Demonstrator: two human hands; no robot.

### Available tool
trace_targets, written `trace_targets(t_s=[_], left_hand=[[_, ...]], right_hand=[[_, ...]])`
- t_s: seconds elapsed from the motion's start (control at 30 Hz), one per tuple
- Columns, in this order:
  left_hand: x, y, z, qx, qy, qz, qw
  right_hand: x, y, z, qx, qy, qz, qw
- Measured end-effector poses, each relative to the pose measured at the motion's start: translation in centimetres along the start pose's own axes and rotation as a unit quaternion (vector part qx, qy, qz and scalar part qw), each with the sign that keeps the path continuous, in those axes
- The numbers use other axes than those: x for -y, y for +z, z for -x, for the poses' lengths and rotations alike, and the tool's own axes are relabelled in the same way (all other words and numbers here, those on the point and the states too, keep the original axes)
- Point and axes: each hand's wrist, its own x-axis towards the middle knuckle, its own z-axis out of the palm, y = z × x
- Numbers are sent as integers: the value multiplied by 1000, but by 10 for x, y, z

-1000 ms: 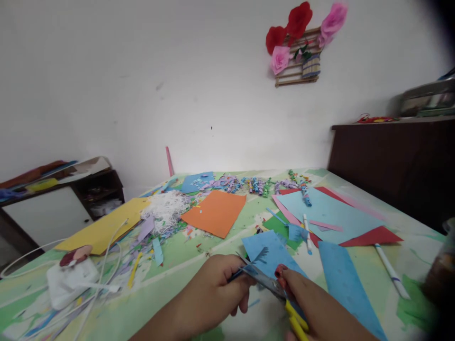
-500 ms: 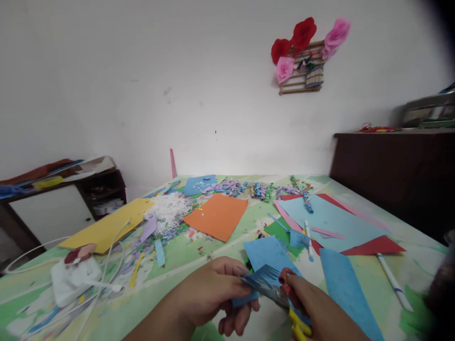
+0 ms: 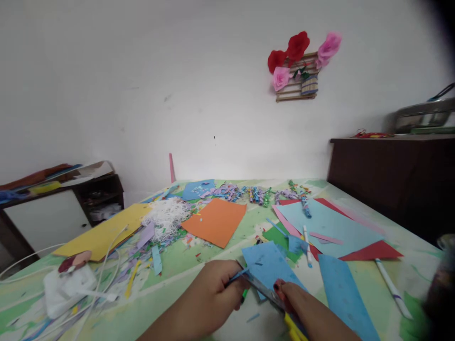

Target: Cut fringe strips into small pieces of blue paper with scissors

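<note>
My left hand [image 3: 222, 296] is closed, pinching a small blue paper piece [image 3: 237, 275] seen nearly edge-on. My right hand [image 3: 302, 303] grips a pair of scissors [image 3: 265, 290] with yellow on the handles. The scissor blades reach left to the paper at my left fingertips; whether they are cutting into it I cannot tell. A blue sheet [image 3: 272, 263] lies just beyond both hands. Below the blades, a small blue scrap [image 3: 253, 317] rests on the table. Something green [image 3: 244, 296] shows beside my left fingers, mostly hidden.
An orange sheet [image 3: 217, 222], white string pile [image 3: 167, 219] and paper scraps lie ahead and left. Right are a light-blue sheet [image 3: 327, 220], blue strip [image 3: 346, 298] and white marker [image 3: 393, 289]. A white device with cables [image 3: 69, 289] sits at left; curled paper pieces [image 3: 259, 195] line the back.
The blue paper in my left hand has turned from showing its fringed face to nearly edge-on. My left fingers have curled in. A blue scrap now shows on the table below the scissors.
</note>
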Motion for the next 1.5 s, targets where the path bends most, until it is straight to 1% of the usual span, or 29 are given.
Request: trace_targets(t_s=[0.03,0.1,0.2,0.27,0.37,0.47,0.53,0.6,0.7,0.73,0.83,0.9,0.97,1.03,1.13,1.23,1.3,1.4,1.5], left_hand=[[-1,1,0,-4,12,-26,1000],[-2,3,1,-6,24,-59,998],[-1,2,2,11,0,-51,999],[2,1,2,33,-33,-12,999],[8,0,0,71,-72,88,991],[12,-1,-2,124,-81,180,972],[12,-1,-3,145,-84,203,965],[10,0,-2,131,-88,184,970],[5,0,1,68,-72,95,991],[4,0,2,54,-62,65,995],[2,1,4,31,-21,-4,999],[3,2,4,6,9,-40,999],[4,4,4,-18,24,-65,997],[4,5,3,-28,26,-77,996],[2,8,2,-43,18,-79,996],[-1,10,2,-58,14,-69,996],[-2,10,1,-63,8,-52,997],[-2,10,1,-70,-4,-27,997],[1,11,1,-74,4,-28,997]], right_hand=[[4,-1,0,7,16,-7,1000],[9,-2,1,14,25,-18,999],[8,-1,2,17,8,-9,1000],[3,1,3,16,-15,11,1000],[-7,5,4,-3,-60,47,997],[-9,7,4,-20,-86,74,993],[-6,6,4,-18,-81,75,994],[1,4,4,-1,-53,62,997],[10,0,3,26,-5,22,999],[12,-1,2,26,3,8,1000],[13,-1,0,31,8,-19,999],[12,0,0,34,-1,-21,999],[10,1,0,21,-13,-20,999],[9,1,1,10,-24,-15,1000],[4,2,2,11,-40,13,999],[-3,5,4,-18,-75,48,996],[-7,7,5,-35,-87,66,993],[-8,10,6,-37,-78,84,993],[-7,12,7,-31,-73,88,993]])
